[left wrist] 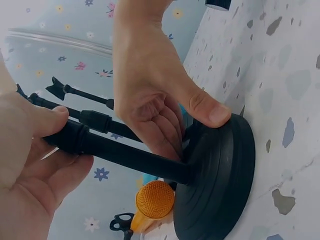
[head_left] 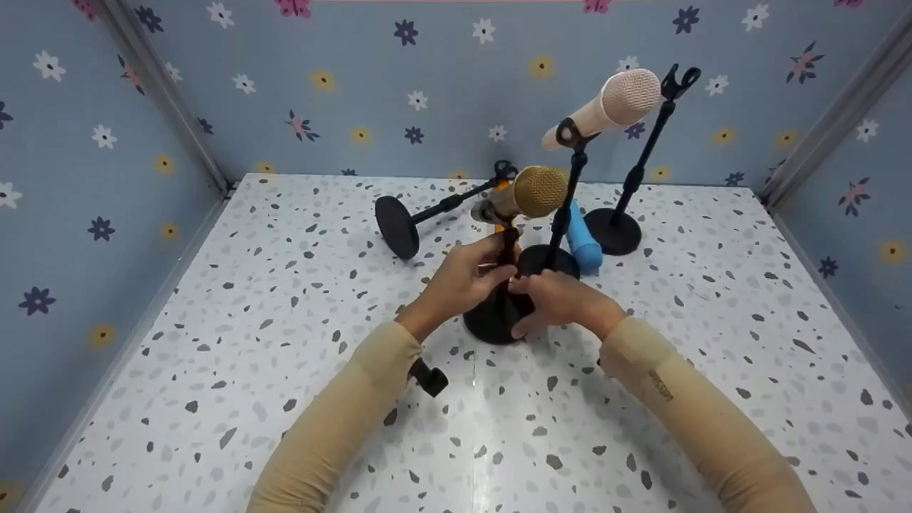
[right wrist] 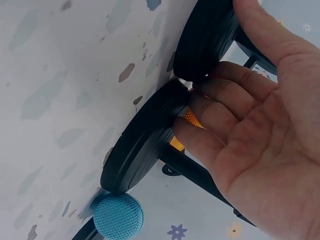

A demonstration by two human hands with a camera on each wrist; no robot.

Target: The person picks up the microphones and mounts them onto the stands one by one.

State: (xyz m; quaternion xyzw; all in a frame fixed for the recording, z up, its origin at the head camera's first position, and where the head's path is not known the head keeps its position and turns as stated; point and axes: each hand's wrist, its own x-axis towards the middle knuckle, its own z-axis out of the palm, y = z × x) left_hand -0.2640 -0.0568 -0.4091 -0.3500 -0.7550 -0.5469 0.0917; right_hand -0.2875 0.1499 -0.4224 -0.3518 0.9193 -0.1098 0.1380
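A gold microphone sits tilted in the clip of a black stand with a round base. My left hand grips that stand's pole just below the microphone. The thumb of my right hand lies on the rim of the base, the other fingers curled at its edge, as the left wrist view shows. Right behind stands a second stand with its own base, bearing a pale pink microphone. The fingers of my right hand come close against that second base.
A third stand with a bare clip stands upright at the back right. Another stand lies on its side at the back left. A blue microphone and an orange microphone lie among them. Flowered walls enclose the speckled table.
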